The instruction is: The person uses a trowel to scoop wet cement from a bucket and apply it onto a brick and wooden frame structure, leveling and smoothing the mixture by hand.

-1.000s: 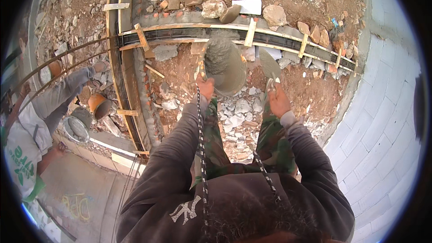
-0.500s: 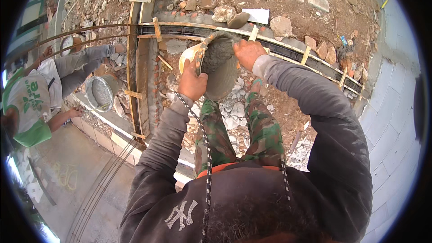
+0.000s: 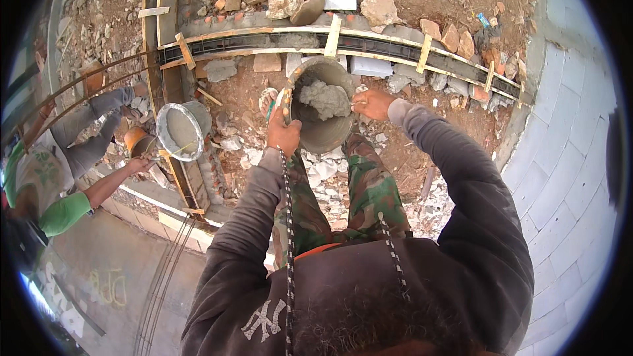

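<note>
A dark round bucket is in front of my legs, its mouth facing up at me and a lump of wet grey mortar inside. My left hand is closed on the bucket's left rim. At the opposite rim my right hand has its fingers closed; a small part of something shows by them, too unclear to name. Just beyond the bucket runs a narrow wooden formwork channel with dark bars and some mortar in it.
At the left a co-worker's hand is beside a second bucket of grey mix on another formwork. Short wooden cross pieces span the channel. Rocks and rubble lie beyond it; a grey block wall stands right.
The mortar has shifted from the bucket's far side into a lump nearer its middle. My right hand sits lower along the rim. The co-worker's bucket has moved rightward onto the left formwork.
</note>
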The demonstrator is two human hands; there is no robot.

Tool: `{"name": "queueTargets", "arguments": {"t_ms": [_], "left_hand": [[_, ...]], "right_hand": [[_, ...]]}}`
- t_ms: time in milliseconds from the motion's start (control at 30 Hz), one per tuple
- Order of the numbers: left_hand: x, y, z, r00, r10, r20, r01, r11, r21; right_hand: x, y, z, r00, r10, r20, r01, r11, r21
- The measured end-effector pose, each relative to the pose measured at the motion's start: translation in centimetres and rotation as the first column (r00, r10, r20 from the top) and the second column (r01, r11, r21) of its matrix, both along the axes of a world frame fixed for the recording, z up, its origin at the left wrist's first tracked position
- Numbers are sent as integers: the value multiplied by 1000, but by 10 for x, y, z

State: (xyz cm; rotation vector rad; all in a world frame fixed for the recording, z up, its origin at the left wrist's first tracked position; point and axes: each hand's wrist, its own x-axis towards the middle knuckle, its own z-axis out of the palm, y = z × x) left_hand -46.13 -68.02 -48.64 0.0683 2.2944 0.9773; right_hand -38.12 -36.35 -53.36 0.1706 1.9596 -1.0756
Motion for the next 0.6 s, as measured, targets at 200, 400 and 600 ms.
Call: {"name": "queueTargets", "arguments": {"t_ms": [200,400,600], "left_hand": [[12,20,-102,843,373,387,-462,871,169],[8,40,-190,803,438,404,-519,847,114],[-14,56,-192,870,337,361,-399,910,111]], "right_hand": [[0,63,-48,978,-193,76,197,979,-54],[-15,115,-172,914,-23,-406,219,869,443],[-23,90,-249,947,13,-321,243,627,741]]}}
